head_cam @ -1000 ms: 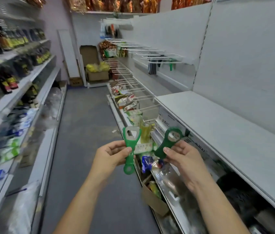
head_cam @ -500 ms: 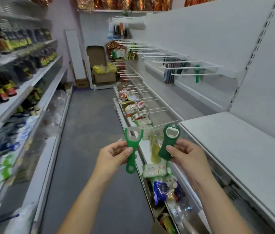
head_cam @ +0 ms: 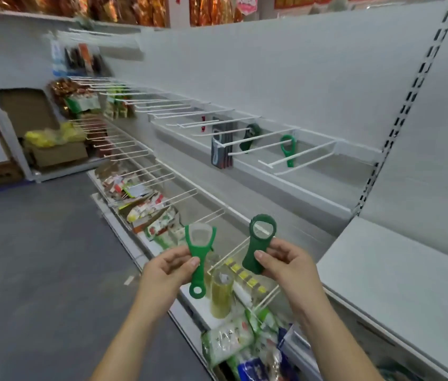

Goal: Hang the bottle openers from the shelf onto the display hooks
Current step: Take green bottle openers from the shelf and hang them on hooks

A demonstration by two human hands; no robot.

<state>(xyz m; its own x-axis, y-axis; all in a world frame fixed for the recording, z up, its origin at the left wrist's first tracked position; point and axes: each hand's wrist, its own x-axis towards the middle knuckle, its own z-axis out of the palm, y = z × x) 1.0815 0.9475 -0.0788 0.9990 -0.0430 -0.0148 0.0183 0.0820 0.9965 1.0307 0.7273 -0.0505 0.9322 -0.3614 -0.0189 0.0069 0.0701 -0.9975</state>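
Observation:
My left hand (head_cam: 166, 273) pinches a light green bottle opener (head_cam: 199, 257) with a Y-shaped head and a ring at its lower end. My right hand (head_cam: 286, 261) holds a dark green oval bottle opener (head_cam: 258, 243) upright by its handle. Both are at chest height in front of the lower hooks. Above and beyond them, white display hooks (head_cam: 297, 156) stick out from the back panel. One hook carries a light green opener (head_cam: 288, 149), another a dark green opener (head_cam: 250, 137).
A white shelf (head_cam: 399, 273) lies at the right. Black packaged items (head_cam: 220, 149) hang left of the openers. Lower hooks hold snack packets (head_cam: 148, 210), and a bottle of yellow liquid (head_cam: 220, 295) stands below my hands. Grey aisle floor (head_cam: 38, 257) is at left, with cardboard boxes (head_cam: 52, 149) far back.
The view has swung right and closer to the hook rack. Both hands keep their openers and have risen slightly toward the hooks.

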